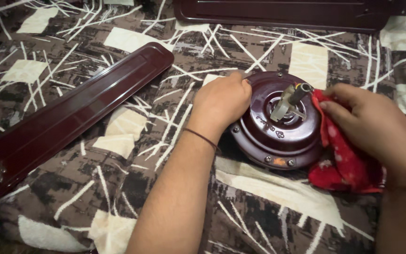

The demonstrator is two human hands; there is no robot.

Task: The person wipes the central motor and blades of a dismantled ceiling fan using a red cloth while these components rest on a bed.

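On the patterned bedspread: left hand closed over maroon fan motor rim. Right hand grips red cloth against motor's right side. Central shaft upright, possibly wired. Fan blade lies left, another blade above.

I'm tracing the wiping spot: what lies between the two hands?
In the head view, the maroon fan motor with its upright shaft lies between left hand and right hand.
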